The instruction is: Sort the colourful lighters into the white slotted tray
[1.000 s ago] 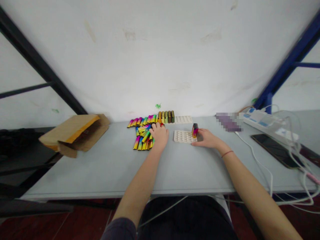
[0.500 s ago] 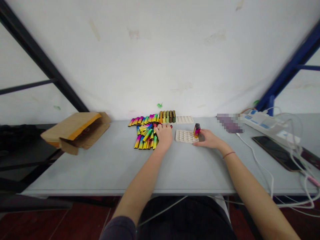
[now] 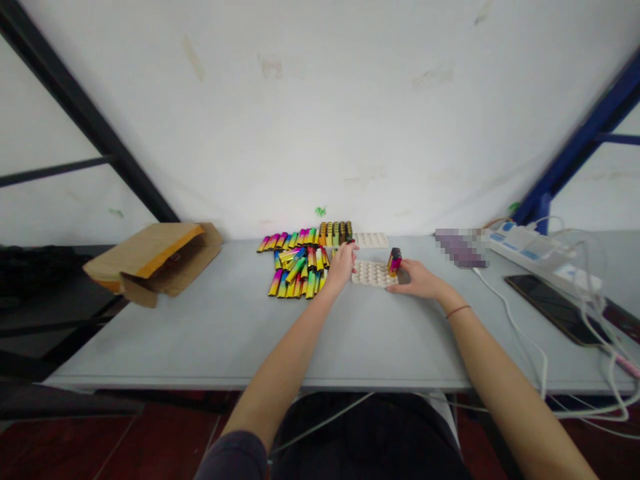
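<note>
My left hand (image 3: 342,265) is closed around a lighter (image 3: 351,242), whose dark top end shows above the fingers; the rest of it is hidden. It hovers by the left end of a white tray (image 3: 370,274) with rows of round holes. At the tray's right end a few shiny purple-and-gold lighters (image 3: 394,263) stand upright. My right hand (image 3: 417,279) grips that end, thumb at the front edge and fingers beside the standing lighters. Left of the tray lies a loose pile of rainbow-coloured metallic lighters (image 3: 296,270).
Behind the pile, several upright lighters (image 3: 335,233) stand in rows, beside a second white holed tray (image 3: 371,240) against the wall. An opened brown cardboard box (image 3: 150,257) lies at left. A power strip (image 3: 537,253), cables and a dark phone (image 3: 553,309) occupy the right.
My left hand has moved right, from the pile toward the tray, bringing a lighter with it. More of the pile shows. My right hand stays at the tray.
</note>
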`<move>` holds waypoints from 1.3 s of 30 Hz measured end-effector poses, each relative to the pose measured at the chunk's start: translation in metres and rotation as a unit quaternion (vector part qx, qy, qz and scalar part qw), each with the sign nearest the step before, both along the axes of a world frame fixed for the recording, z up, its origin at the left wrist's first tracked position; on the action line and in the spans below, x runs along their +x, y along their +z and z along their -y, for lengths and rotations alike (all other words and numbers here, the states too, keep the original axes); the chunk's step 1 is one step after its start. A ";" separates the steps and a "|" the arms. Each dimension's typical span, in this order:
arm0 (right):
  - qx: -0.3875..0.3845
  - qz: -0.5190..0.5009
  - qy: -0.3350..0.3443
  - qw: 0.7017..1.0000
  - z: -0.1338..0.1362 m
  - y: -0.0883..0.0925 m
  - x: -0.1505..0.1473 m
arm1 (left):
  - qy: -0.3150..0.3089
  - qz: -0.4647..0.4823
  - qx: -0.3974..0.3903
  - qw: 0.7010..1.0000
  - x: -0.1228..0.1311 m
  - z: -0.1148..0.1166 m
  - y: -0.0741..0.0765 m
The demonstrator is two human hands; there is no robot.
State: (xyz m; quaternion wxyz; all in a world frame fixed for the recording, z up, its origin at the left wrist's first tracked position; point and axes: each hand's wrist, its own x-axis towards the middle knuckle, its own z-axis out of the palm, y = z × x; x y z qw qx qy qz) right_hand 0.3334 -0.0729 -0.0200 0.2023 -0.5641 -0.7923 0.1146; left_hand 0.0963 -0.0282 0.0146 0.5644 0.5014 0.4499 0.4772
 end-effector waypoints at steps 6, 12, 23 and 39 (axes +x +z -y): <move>-0.003 0.011 -0.001 1.000 0.001 0.001 0.000 | 0.002 0.138 -0.088 0.986 0.005 0.007 0.004; 0.002 0.002 -0.004 1.000 0.002 0.001 -0.001 | -0.003 0.169 -0.119 0.978 0.004 0.015 0.006; 0.004 0.000 -0.007 1.000 0.002 0.001 0.001 | 0.040 0.193 -0.112 0.974 0.003 0.016 0.007; 0.007 0.002 -0.004 1.000 0.001 -0.001 0.001 | 0.030 0.194 -0.124 0.973 0.005 0.014 0.008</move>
